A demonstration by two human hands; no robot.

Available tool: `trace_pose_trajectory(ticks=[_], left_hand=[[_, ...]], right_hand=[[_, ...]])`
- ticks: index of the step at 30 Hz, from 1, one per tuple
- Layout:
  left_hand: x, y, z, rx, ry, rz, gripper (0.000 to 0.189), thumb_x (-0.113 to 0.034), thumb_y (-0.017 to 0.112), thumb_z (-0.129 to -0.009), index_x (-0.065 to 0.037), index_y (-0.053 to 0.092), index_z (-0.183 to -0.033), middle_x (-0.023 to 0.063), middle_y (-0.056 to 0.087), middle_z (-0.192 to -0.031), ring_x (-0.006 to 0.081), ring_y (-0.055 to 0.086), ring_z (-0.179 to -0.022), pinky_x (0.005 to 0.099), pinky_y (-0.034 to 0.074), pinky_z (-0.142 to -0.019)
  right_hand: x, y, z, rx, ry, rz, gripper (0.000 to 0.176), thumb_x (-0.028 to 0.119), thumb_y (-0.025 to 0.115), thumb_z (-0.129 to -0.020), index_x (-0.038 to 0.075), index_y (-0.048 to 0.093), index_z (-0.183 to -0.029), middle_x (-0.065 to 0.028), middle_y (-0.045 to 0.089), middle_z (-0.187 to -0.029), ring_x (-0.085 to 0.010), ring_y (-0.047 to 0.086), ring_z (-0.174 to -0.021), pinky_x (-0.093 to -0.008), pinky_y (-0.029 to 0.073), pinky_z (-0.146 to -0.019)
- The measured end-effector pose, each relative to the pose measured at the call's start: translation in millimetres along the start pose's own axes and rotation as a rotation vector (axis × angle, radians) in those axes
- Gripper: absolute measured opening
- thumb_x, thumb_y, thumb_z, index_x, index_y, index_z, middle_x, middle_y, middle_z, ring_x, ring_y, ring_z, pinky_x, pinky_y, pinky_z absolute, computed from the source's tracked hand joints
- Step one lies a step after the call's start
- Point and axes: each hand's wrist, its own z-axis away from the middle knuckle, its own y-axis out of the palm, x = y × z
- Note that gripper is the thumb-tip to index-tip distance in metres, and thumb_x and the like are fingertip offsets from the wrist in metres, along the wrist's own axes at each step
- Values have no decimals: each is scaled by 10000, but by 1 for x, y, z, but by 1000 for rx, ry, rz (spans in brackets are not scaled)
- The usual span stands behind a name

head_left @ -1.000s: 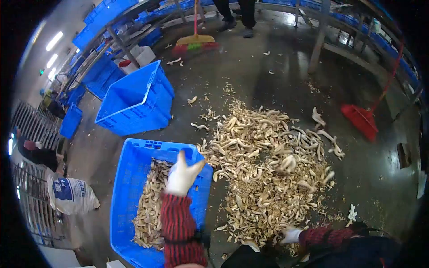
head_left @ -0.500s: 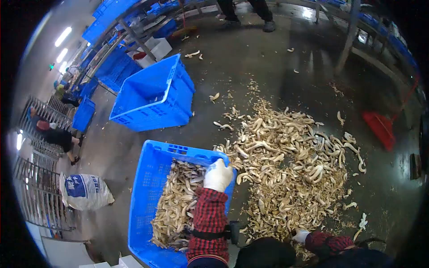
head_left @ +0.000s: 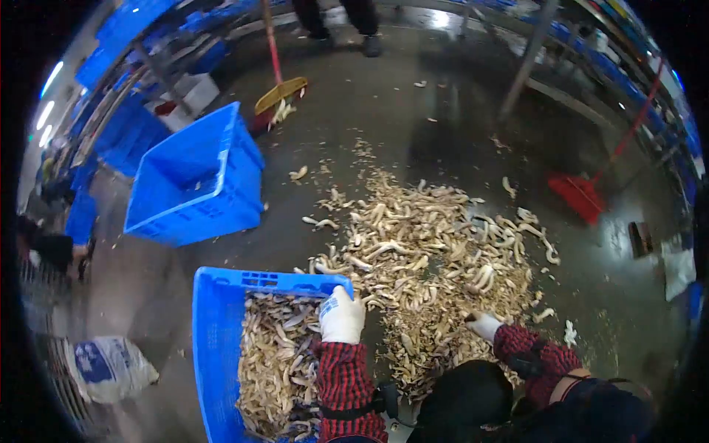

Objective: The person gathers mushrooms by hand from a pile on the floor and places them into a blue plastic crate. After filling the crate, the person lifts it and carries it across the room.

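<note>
My left hand point(head_left: 342, 316), in a white glove, grips the top right corner of a blue crate point(head_left: 214, 279). Pale brown mushroom pieces point(head_left: 273, 362) fill much of that crate. A wide heap of mushrooms point(head_left: 436, 251) lies on the wet floor to the crate's right. At the lower right of the heap is my right hand point(head_left: 483, 325), also gloved, its fingertips at the pieces. Whether those fingers hold anything is too small to tell. Both sleeves are red and black checked.
Another blue crate point(head_left: 199, 188) stands at the upper left. A broom point(head_left: 281, 92) is behind it, and a red dustpan point(head_left: 580, 193) lies right of the heap. A white sack point(head_left: 111, 368) is at the lower left. One person's legs point(head_left: 343, 18) show at the top.
The view has shifted, moving the crates left and lower. My right hand has moved up and farther over the heap. The broom head now shows with pieces by it. My left hand stays on the crate.
</note>
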Motion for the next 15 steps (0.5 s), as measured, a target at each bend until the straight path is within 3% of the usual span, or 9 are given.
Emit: trace_pose_trajectory(ticks=[4, 5, 6, 8, 10, 13, 15], left_hand=[[-1, 1, 5, -47, 71, -30, 323, -327, 515, -926, -14, 534, -1002, 272, 644, -940, 437, 620, -894, 532, 468, -767], [1, 1, 3, -26, 65, -35, 326, -326, 518, -924, -10, 530, -1002, 271, 643, -941, 440, 617, -895, 527, 469, -765], [1, 1, 1, -11, 56, -37, 329, -325, 521, -922, -6, 527, -1002, 269, 643, -942, 442, 614, -895, 523, 469, -763], [3, 5, 0, -8, 66, -24, 328, -320, 524, -921, -3, 527, -1003, 270, 641, -951, 442, 612, -902, 520, 468, -766], [4, 5, -2, 4, 75, -17, 326, -315, 526, -921, 1, 528, -1003, 270, 640, -960, 441, 610, -909, 517, 468, -770], [-1, -2, 3, -2, 87, -6, 311, -283, 535, -928, 14, 548, -1022, 260, 637, -937, 420, 617, -899, 493, 469, -770], [1, 1, 0, 5, 90, 2, 321, -301, 535, -928, 8, 541, -1014, 256, 633, -957, 424, 606, -919, 497, 463, -774]], right_hand=[[22, -20, 18, 34, 56, 89, 511, 391, 587, -852, 28, 565, -1211, -254, 644, -1072, -393, 623, -1000, -447, 488, -849], [7, -15, 18, 1, -21, 54, 522, 396, 576, -857, 44, 557, -1242, -241, 642, -1101, -392, 619, -1016, -441, 483, -879], [45, -43, 49, 55, 70, 107, 527, 398, 568, -860, 55, 552, -1260, -230, 647, -1101, -391, 618, -1020, -438, 480, -897], [38, -56, 66, 14, 85, 222, 531, 395, 559, -866, 60, 542, -1278, -222, 655, -1089, -380, 628, -1005, -441, 483, -895], [63, -94, 94, 95, 228, 279, 508, 381, 559, -859, 87, 558, -1273, -209, 666, -1061, -370, 638, -985, -445, 491, -888], [5, -128, 123, -74, 262, 346, 442, 343, 586, -819, 120, 621, -1199, -184, 679, -1029, -348, 649, -961, -439, 507, -859], [-1, -169, 159, -147, 339, 343, 414, 314, 606, -797, 120, 643, -1161, -176, 680, -1029, -342, 651, -956, -436, 511, -842]])
